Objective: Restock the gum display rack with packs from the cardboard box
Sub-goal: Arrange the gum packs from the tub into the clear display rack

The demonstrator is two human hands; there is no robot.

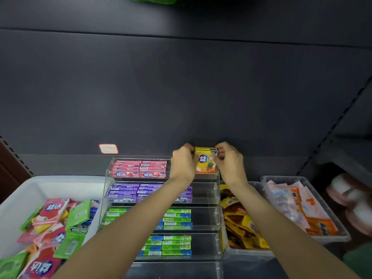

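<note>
Both hands are gripping a stack of yellow gum packs (205,160) at the top tier of the clear display rack (217,200). The left hand (184,162) is pressing against the stack's left edge, at the nine o'clock side, and the right hand (229,161) is clasping its right edge, at the three o'clock side, with fingers curled closed around the packs. The stack is standing upright at the right end of the top tier; whether its base is touching the shelf cannot be told.

At nine o'clock from the stack, pink gum packs (140,168) are lying in two rows on the same tier. Toward six o'clock, purple gum packs (130,192) are filling the second tier, and green and blue gum packs (176,219) are occupying the two tiers below, partly hidden by the forearms.

At eight o'clock from the rack, a white bin (60,187) is holding loose gum packs (56,224) in pink, green and yellow, lying jumbled at mixed angles. At four o'clock, just beside the rack, a clear tub (249,253) is holding yellow-and-brown snack packets (239,220), and a second tub (281,179) farther toward three o'clock is holding pink and orange packets (298,206). A dark back panel (181,87) is rising behind, bearing a small red-bordered label (108,149) at ten o'clock from the hands.
</note>
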